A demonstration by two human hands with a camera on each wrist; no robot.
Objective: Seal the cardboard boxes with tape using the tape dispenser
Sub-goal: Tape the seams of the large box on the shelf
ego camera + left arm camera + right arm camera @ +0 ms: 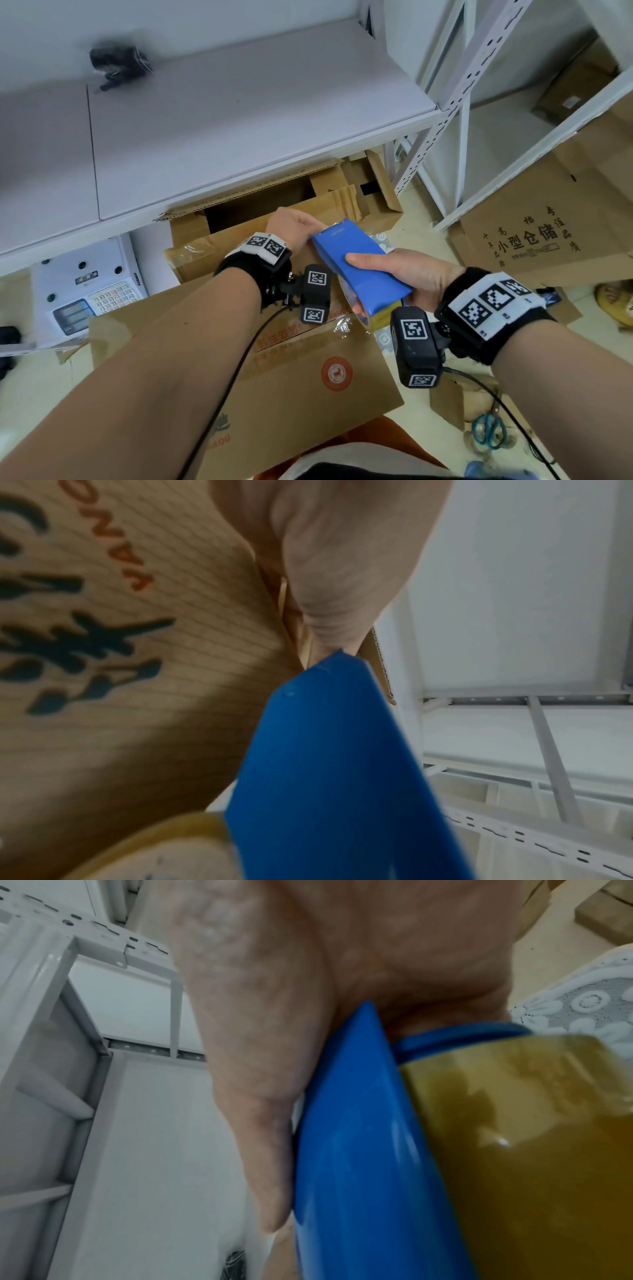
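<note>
Fingers of your right hand [407, 277] wrap the blue tape dispenser [359, 267]; your left hand [294, 228] pinches its front end above the cardboard box [308, 394].

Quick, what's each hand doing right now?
Left hand: at the dispenser's front end over the box; fingers hidden, cannot tell.
Right hand: closed around the blue tape dispenser.

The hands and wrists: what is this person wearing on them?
Both hands, left hand and right hand, are bare. Each wrist has a black band with a white plate of square black-and-white codes, plus a black camera block carrying similar codes. A black cable trails from each.
</note>
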